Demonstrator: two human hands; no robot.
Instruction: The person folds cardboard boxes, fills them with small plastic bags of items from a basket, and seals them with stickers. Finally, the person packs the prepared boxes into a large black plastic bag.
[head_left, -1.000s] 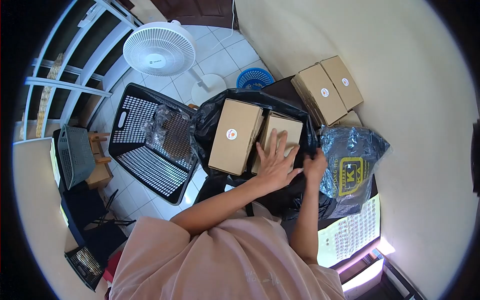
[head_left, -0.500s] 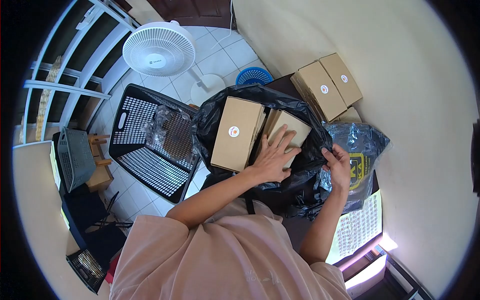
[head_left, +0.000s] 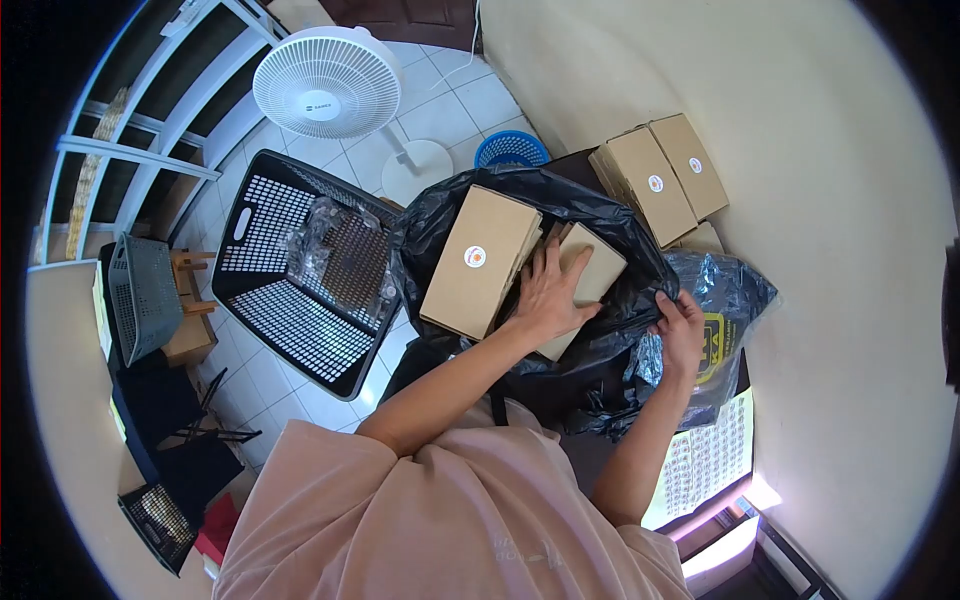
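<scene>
A black plastic bag (head_left: 440, 215) lies open with cardboard boxes inside. On its left side is a brown box (head_left: 480, 260) with a round white sticker. To the right of that box, a second box (head_left: 597, 270) sits tilted in the bag. My left hand (head_left: 550, 295) rests on this second box near the gap between the two, its fingers apart; some fingertips are hidden in the gap. My right hand (head_left: 680, 330) pinches the bag's right edge between thumb and fingers.
Stacked cardboard boxes (head_left: 665, 180) stand by the wall, behind a clear printed plastic bag (head_left: 735, 300). Left are a black perforated crate (head_left: 300, 340) and a white fan (head_left: 325, 85). A blue basket (head_left: 512, 148) is beyond the bag. Sticker sheets (head_left: 710, 455) lie at lower right.
My left hand has shifted toward the gap between the boxes, and its fingers have drawn closer to the left box. My right hand still grips the bag's edge. The view has shifted slightly.
</scene>
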